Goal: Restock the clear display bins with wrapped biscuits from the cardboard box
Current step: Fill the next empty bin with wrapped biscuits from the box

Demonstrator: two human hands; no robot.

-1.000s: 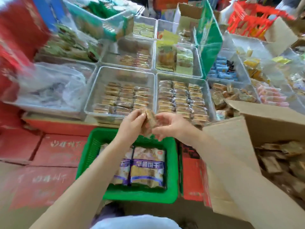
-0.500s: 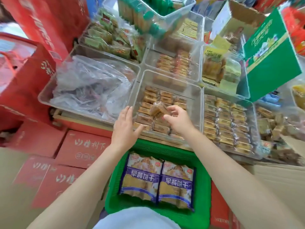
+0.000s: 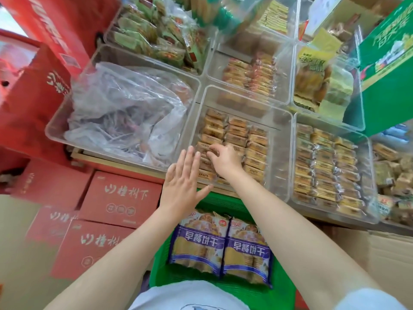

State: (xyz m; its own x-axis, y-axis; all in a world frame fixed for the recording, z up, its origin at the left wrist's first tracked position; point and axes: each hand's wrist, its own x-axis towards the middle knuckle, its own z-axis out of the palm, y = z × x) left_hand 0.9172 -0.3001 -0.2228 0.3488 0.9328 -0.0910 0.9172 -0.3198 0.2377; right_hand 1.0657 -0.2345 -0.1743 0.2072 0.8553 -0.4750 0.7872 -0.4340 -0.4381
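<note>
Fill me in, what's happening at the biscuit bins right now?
A person is restocking the clear display bin in the middle of the front row. The right hand is down in the bin, its fingers curled on a wrapped biscuit among the rows there. The left hand is held flat and open at the bin's near left corner, holding nothing. A green basket with two purple biscuit packs sits below.

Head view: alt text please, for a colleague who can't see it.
The right hand sets a wrapped biscuit into rows in a clear bin; the left hand hovers open beside it. Below sits a green basket holding two purple biscuit packs.
</note>
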